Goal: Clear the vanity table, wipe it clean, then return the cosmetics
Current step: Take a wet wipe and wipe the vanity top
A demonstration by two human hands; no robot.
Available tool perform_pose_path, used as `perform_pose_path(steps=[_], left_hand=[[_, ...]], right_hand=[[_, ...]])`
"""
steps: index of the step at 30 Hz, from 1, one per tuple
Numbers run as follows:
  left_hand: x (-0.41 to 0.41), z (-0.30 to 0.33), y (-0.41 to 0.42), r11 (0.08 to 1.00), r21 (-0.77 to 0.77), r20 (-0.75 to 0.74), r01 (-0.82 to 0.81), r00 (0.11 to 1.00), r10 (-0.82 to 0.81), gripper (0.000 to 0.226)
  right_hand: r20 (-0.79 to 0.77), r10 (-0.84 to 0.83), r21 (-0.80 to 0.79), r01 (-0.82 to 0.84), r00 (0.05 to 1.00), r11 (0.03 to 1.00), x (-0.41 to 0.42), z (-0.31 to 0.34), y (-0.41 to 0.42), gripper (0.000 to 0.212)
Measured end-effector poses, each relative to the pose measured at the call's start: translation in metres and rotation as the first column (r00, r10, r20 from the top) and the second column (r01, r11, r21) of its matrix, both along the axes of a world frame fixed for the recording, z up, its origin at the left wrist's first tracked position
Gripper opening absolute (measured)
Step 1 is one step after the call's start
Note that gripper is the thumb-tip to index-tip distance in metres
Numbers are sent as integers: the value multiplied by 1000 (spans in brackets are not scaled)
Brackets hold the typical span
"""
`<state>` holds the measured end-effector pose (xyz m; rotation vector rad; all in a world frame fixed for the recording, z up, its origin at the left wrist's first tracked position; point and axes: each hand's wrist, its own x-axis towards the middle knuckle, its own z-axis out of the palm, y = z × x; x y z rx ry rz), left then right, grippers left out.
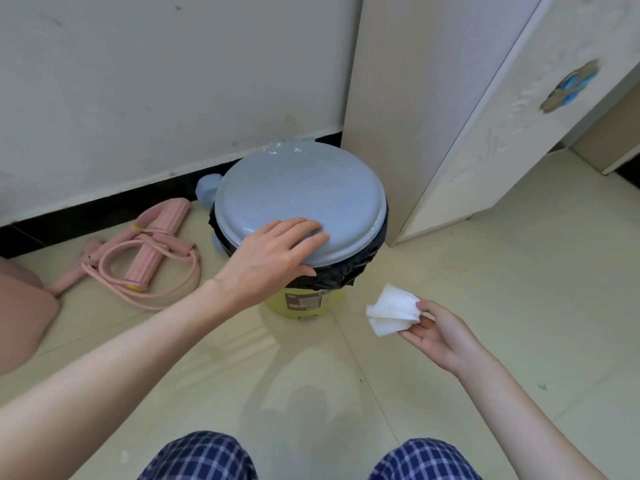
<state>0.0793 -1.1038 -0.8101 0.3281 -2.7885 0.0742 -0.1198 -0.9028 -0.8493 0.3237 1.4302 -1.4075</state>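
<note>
Bright, even, soft daylight throughout, with no harsh glare; only a faint sheen on the floor tiles (467, 306) just in front of the bin (301, 303). Soft, blurred shadow of the person spread over the tiles nearer the camera than the bin, plus a darker band under the wall panel behind it. Strong wide-angle bending of the cabinet (485, 116) edges right of the bin, slight softness toward the corners, centre fairly sharp.
</note>
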Motion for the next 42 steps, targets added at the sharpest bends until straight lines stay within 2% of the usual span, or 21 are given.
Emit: perform_pose_path(steps=[2, 5, 8, 10, 12, 13, 15, 18, 22, 27, 35, 38, 39, 40, 41, 42], left_hand=[[-2, 17, -4, 999, -34, -69, 22, 997, -24, 40], [-8, 50, -15, 995, -96, -169, 22, 985, -38, 38], [-16, 79, -27, 993, -110, -263, -36, 965, 6, 37], [-19, 92, -32, 994, -92, -283, -62, 958, 34, 37], [-20, 99, -34, 994, -74, -277, -82, 959, 59, 38], [-20, 101, -34, 994, -64, -271, -88, 960, 67, 39], [-17, 99, -30, 995, -53, -253, -79, 965, 63, 40], [-10, 86, -21, 996, -78, -206, -33, 978, 17, 39], [-1, 53, -11, 987, -153, -103, 41, 993, -57, 33], [1, 10, 7, 995, -99, -34, 13, 999, -16, 43], [1, -8, 17, 998, -55, -88, -30, 996, 25, 38], [-1, 3, 15, 997, -58, -87, -50, 995, 45, 43], [-2, 8, 15, 996, -64, -69, -65, 996, 60, 45], [-3, 15, 17, 994, -72, -44, -86, 996, 83, 48], [-4, 22, 20, 991, -81, -12, -108, 994, 107, 51], [-5, 30, 24, 989, -88, 22, -120, 992, 122, 54]], right_hand=[[13, -9, -13, 10, 1000, 1000, -6, 17, 8, 17], [28, -28, -54, 30, 999, 998, -10, 43, 12, 10], [42, -53, -153, 59, 998, 987, -6, 74, -12, 18], [31, -2, -251, 10, 1000, 968, 2, 96, -40, 23], [7, 50, -313, -45, 999, 949, 9, 113, -70, 34], [4, 52, -334, -47, 999, 941, 11, 118, -82, 44], [32, 34, -370, -20, 999, 929, 15, 123, -95, 51], [45, 12, -385, 6, 999, 923, 16, 113, -82, 44], [71, -55, -310, 74, 996, 948, 4, 85, -42, 33], [78, -109, -267, 126, 991, 956, -2, 70, -18, 28], [83, -122, -276, 140, 989, 951, 3, 58, -11, 30], [-74, -63, -242, 43, 995, 969, 10, 66, -13, 31], [-210, -17, -190, -24, 978, 981, 13, 69, -15, 32], [-393, 59, -99, -106, 918, 989, 17, 71, -17, 34], [-600, 163, 34, -179, 783, 983, 21, 73, -17, 36], [-774, 292, 192, -231, 562, 954, 25, 73, -17, 41]])
